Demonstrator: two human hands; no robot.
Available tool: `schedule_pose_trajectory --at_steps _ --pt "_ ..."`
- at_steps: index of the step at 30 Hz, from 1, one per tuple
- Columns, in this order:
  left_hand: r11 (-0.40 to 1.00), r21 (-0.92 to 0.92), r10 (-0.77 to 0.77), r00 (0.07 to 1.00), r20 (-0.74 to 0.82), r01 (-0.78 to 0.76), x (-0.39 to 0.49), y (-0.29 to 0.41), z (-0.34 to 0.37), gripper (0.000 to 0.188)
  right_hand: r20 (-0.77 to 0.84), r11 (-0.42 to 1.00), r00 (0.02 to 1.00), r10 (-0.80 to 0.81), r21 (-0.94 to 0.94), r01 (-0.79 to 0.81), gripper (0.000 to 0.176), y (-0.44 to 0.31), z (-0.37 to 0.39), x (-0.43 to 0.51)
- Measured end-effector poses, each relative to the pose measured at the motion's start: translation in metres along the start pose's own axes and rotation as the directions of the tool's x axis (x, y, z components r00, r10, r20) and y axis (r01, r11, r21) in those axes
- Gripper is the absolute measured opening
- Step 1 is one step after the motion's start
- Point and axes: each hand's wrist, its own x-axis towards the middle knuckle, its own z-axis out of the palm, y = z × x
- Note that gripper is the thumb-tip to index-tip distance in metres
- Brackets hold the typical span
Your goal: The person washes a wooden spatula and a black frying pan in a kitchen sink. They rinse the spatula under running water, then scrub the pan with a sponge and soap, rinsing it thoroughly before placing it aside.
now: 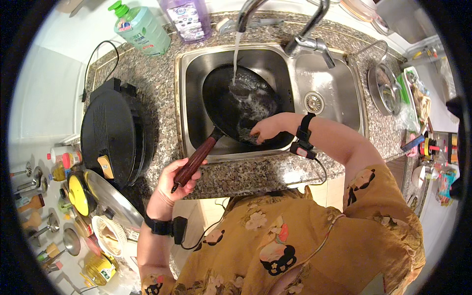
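A black frying pan (225, 96) is tilted inside the left basin of a stainless-steel sink (193, 136). Its dark reddish-brown handle (197, 158) sticks out over the front rim, and my left hand (180, 179) is closed around the end of it. Water from the chrome faucet (242, 22) pours into the pan, where suds and water spread over the black surface. My right hand (271, 127) reaches into the pan at its near edge. The fingers are bent over what looks like a greyish scouring pad (244, 131), mostly hidden by the hand and suds.
The right basin (335, 92) has a drain strainer (314, 102). A green pump bottle (142, 31) and a purple bottle (187, 20) stand behind the sink. To the left sits a black round electric appliance (110, 132); a glass lid (110, 199) leans nearby. At right is a metal pot (385, 90).
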Motion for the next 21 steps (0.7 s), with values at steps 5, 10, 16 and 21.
schedule_pose_trajectory --at_steps 5,10,16,21 --pt "0.987 -0.075 -0.139 0.988 0.066 0.144 0.033 -0.022 0.03 0.047 -0.183 0.993 0.979 -0.086 0.064 0.099 0.054 0.004 0.021 -0.021" --pt "0.991 0.105 -0.094 0.994 0.052 0.088 0.027 -0.028 0.082 0.038 -0.35 0.994 0.934 -0.078 0.047 0.101 0.05 0.017 0.04 -0.029" --pt "0.904 0.427 0.093 0.976 -0.197 0.0 0.007 -0.041 0.145 0.042 -0.669 0.955 0.743 -0.015 0.21 0.208 0.046 0.025 0.062 -0.045" --pt "0.778 0.628 0.263 0.906 -0.332 0.004 -0.01 -0.057 0.171 0.039 -0.732 0.916 0.68 0.04 0.299 0.267 0.046 0.034 0.065 -0.061"
